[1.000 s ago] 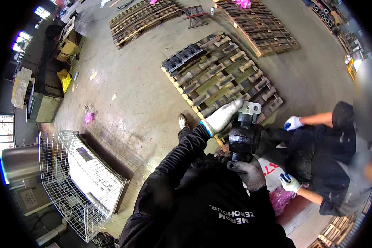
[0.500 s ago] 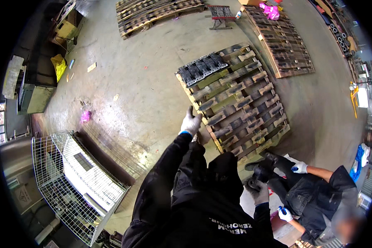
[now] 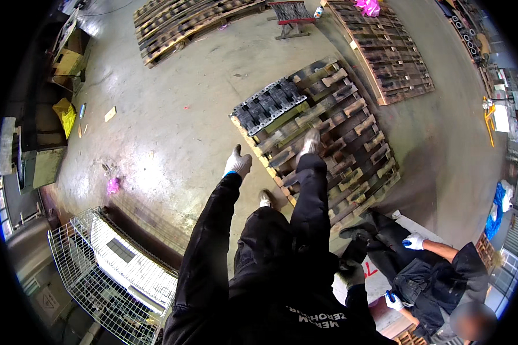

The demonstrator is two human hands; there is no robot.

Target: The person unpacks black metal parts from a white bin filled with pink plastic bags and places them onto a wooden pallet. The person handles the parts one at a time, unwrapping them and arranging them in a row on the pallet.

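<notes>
My left hand [image 3: 239,163], in a white glove, is held out over the floor beside the pallet's left edge. Its fingers and thumb are apart, with nothing in them. Low at my right side, my right hand [image 3: 352,275] wears a greyish glove and closes around a dark rounded part [image 3: 353,251], its outline hard to make out against dark clothing. Ahead of me lies a stained wooden pallet [image 3: 334,138], with a black cast-metal part with several openings [image 3: 269,106] at its far left corner. One of my shoes [image 3: 310,141] is on the pallet's slats; the other [image 3: 265,199] is on the floor.
Another person [image 3: 426,273] in dark clothes and white gloves is close on my right. A wire cage [image 3: 106,282] stands at lower left. More pallets [image 3: 195,26] [image 3: 385,52] lie farther off, near a small red-edged stand [image 3: 292,14]. Pink plastic [image 3: 113,185] lies on the floor.
I have stepped forward, one foot now on the pallet. My left hand has swung left, away from the pallet's edge. My right hand stays low, its dark part now less distinct.
</notes>
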